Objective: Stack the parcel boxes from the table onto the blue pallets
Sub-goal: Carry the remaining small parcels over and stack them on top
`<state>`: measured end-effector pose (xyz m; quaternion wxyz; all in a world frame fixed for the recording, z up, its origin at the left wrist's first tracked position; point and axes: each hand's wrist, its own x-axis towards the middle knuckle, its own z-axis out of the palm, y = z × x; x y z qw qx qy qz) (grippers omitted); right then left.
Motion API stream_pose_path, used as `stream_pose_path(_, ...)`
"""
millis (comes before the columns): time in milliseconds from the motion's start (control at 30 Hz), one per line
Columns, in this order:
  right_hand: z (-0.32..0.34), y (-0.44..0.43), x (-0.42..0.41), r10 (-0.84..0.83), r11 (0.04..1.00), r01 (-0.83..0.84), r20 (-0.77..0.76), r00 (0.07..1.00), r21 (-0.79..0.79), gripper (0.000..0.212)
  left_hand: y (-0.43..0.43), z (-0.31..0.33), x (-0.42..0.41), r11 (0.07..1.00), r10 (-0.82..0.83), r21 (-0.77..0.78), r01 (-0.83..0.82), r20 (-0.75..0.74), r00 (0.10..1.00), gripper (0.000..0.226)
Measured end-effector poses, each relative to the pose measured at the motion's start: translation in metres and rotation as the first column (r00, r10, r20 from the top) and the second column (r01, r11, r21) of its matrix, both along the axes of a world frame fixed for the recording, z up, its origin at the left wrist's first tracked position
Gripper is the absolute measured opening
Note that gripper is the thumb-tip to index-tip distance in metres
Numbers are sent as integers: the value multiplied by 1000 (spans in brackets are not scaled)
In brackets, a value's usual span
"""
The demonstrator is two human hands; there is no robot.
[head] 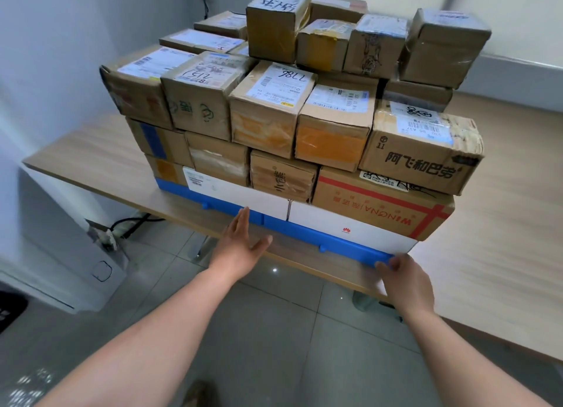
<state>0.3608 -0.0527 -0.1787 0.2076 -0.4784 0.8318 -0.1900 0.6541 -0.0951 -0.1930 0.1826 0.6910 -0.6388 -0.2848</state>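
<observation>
Many boxes [271,108] are stacked in several tiers on the blue pallets [304,234], which are set on the desk [91,153] close to its front edge. The left hand [240,242] is held flat, fingers straight and together, with the fingertips at the pallets' front face; whether contact is made cannot be told. The right hand [405,281] is curled over the pallets' near right corner, the blue edge pinched by its fingertips.
</observation>
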Motion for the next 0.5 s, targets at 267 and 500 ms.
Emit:
stream_pose_path(267,12,-40,99,272,959,-260,-110,956,112,22,-24,1,78,989,145,32,-145,-5,989,93)
stream_pose_path(500,25,-71,186,397,918,-382,-236,887,106,23,-56,15,147,973,230,26,-230,-3,973,92)
